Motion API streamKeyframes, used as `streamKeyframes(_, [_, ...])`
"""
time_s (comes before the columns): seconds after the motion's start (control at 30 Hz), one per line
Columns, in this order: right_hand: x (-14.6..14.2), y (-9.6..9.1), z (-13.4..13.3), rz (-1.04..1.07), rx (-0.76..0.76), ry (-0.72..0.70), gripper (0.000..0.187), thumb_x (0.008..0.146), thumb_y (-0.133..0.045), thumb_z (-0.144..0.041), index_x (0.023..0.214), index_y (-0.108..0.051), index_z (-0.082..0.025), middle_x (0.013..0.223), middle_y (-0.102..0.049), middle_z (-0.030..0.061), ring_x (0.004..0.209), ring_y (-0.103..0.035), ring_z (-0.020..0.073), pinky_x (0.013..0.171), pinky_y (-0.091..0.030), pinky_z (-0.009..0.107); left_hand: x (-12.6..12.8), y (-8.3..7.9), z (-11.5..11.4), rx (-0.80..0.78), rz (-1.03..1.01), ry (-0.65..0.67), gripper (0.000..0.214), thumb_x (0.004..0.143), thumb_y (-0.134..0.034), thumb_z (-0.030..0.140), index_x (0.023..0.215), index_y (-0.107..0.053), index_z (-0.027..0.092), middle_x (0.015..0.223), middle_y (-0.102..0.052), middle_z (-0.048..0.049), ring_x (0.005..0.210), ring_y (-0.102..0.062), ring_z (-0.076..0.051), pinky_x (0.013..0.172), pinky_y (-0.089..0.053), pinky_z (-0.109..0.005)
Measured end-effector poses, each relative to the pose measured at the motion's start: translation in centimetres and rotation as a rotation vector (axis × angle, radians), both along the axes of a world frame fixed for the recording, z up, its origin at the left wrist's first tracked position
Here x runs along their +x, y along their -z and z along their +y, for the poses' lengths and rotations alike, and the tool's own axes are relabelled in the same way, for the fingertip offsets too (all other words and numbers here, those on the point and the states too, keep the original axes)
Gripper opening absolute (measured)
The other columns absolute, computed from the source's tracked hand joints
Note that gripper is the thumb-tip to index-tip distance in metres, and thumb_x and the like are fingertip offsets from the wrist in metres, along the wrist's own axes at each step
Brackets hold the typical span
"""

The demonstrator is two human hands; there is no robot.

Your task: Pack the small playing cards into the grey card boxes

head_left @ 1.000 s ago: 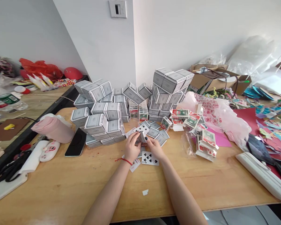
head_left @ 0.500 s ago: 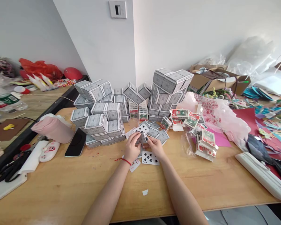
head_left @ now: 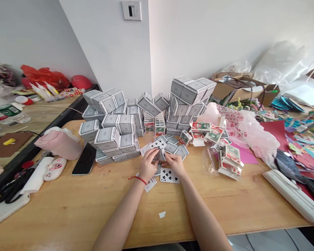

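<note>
The grey-backed card [head_left: 161, 154] is positioned above the table at the centre, between the two hands. Its lower part is partly covered by fingers; whether it is one card or several layers cannot be determined. The left hand [head_left: 148, 164] grips its left side, fingers closed over the upper edge. The right hand [head_left: 174, 164] pinches its right side; the thumb contact is hard to make out.

Directly behind the held card lies a face-up spade card [head_left: 159, 143], its near edge masked by the left hand. Nearer the person, a seven of spades [head_left: 170, 176] lies face up close to the right wrist. A second white card [head_left: 150, 184] lies beside the left wrist, which covers part of it; its print is too small to read.

Behind and left stand stacked card blocks [head_left: 107, 138]; their rear rows are concealed. To the right are open card boxes [head_left: 232, 153], partly overlapping. The white cutter-like device [head_left: 290, 195] runs to the right picture edge. Both forearms are cut off at the bottom edge.
</note>
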State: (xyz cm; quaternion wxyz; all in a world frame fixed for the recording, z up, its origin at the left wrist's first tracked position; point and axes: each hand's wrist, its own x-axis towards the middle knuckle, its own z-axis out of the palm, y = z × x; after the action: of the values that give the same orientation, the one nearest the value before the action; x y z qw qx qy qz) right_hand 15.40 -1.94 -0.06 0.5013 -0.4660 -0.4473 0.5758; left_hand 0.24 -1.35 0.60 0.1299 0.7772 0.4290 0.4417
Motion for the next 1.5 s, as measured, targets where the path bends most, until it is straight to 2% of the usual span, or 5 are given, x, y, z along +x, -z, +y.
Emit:
streamKeyframes(0.13, [0.2,-0.3,0.0,-0.031,0.056,0.083,0.037,0.066,-0.063,-0.040,0.098,-0.067,-0.023,0.080,-0.069,0.0018,0.052,-0.058,0.0148,0.045,-0.052,0.028,0.0,-0.1,0.0,-0.006,0.011,0.030,0.049,0.069,-0.050,0.004,0.115,-0.048,0.022,0.115,-0.053,-0.0068,0.110,-0.048,-0.020,0.092,-0.044,-0.039])
streamKeyframes(0.9, [0.0,-0.4,-0.3,-0.224,0.167,0.331,0.019,0.065,-0.063,-0.035,0.064,-0.069,-0.017,0.061,-0.066,0.0018,0.056,-0.057,0.0161,0.053,-0.045,0.026,0.2,0.0,-0.1,-0.004,0.026,0.102,0.051,0.070,-0.047,0.003,0.118,-0.045,0.022,0.116,-0.051,-0.0071,0.111,-0.047,-0.019,0.093,-0.043,-0.040])
streamKeyframes(1.0, [0.0,-0.6,-0.5,-0.215,0.186,0.284,0.025,0.072,-0.057,-0.037,0.067,-0.069,-0.016,0.063,-0.066,0.0023,0.058,-0.059,0.0168,0.056,-0.046,0.027,0.3,0.1,-0.1,0.010,0.039,0.067,0.050,0.071,-0.048,0.004,0.118,-0.045,0.022,0.116,-0.051,-0.0076,0.111,-0.046,-0.020,0.094,-0.042,-0.040])
streamKeyframes(1.2, [-0.8,0.1,-0.6,-0.032,0.190,0.095,0.041,0.070,-0.060,-0.036,0.107,-0.060,-0.019,0.101,-0.065,0.0062,0.086,-0.062,0.0231,0.072,-0.051,0.034,0.3,0.0,0.0,0.015,0.049,-0.052,0.049,0.071,-0.051,0.007,0.118,-0.045,0.021,0.115,-0.052,-0.0081,0.110,-0.046,-0.021,0.093,-0.042,-0.040])
streamKeyframes(1.5, [-1.0,0.4,-0.4,-0.080,0.215,0.065,0.033,0.073,-0.054,-0.031,0.104,-0.062,-0.022,0.098,-0.066,0.0035,0.078,-0.064,0.0216,0.066,-0.053,0.035,0.2,0.1,0.1,-0.031,0.075,-0.041,0.053,0.070,-0.053,0.007,0.119,-0.044,0.022,0.115,-0.051,-0.0070,0.109,-0.045,-0.022,0.094,-0.040,-0.040])
